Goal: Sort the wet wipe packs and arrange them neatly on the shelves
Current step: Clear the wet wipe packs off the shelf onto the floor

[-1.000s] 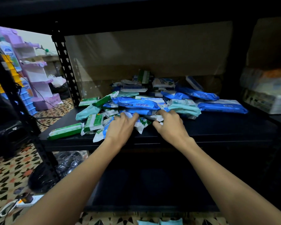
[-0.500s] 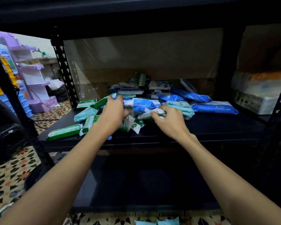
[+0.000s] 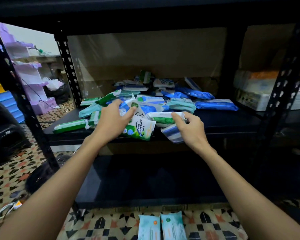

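A jumbled heap of wet wipe packs [image 3: 163, 99], green, teal and blue, lies on the black middle shelf [image 3: 232, 122]. My left hand [image 3: 113, 121] grips several small green-and-white packs [image 3: 140, 127] at the heap's front, lifted off the shelf. My right hand [image 3: 190, 127] pinches a green-and-white pack [image 3: 161, 117] by its end, with a blue-striped pack [image 3: 171, 134] below its fingers. Long blue packs [image 3: 215, 105] lie at the heap's right side. The lower shelf [image 3: 154, 184] is dark and bare.
Two teal packs [image 3: 161, 227] lie on the patterned floor below the rack. Black perforated uprights [image 3: 68, 66] frame the bay. Boxed goods [image 3: 255, 90] sit in the bay to the right. Purple drawers [image 3: 29, 75] stand at the left.
Both hands have drawn back from the heap toward the shelf's front edge, each bringing packs with it. The camera view has dropped slightly, showing the floor packs.
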